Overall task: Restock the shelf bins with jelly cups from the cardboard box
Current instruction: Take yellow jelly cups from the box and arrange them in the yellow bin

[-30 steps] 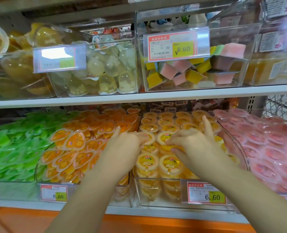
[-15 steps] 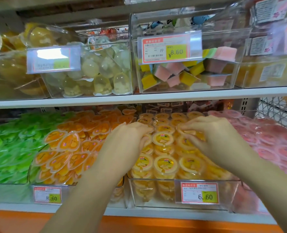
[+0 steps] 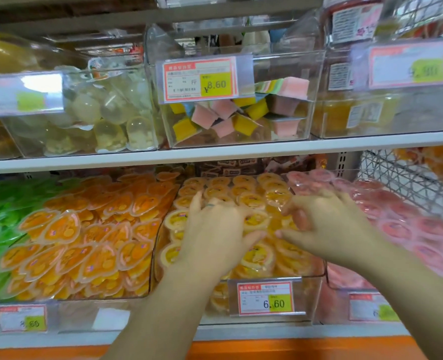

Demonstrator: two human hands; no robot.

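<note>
Left grip (image 3: 215, 237), right grip (image 3: 329, 227) over jelly cups (image 3: 251, 200)

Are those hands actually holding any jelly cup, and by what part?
The left hand lies spread on the yellow jelly cups, gripping none. The right hand curls over them, too blurred to tell a hold.

Middle bin (image 3: 311, 300) open only from near side, above its front wall. Yellow cups (image 3: 243, 181) heaped past rim; shelf board (image 3: 163, 158) above caps headroom far back. Orange heart cups (image 3: 85, 242) crowd left, pink cups (image 3: 428, 229) right, wire basket (image 3: 402, 183) beyond.

jelly cups (image 3: 258, 255) in bin (image 3: 315, 292), hands (image 3: 215, 237) seemingly atop
</note>
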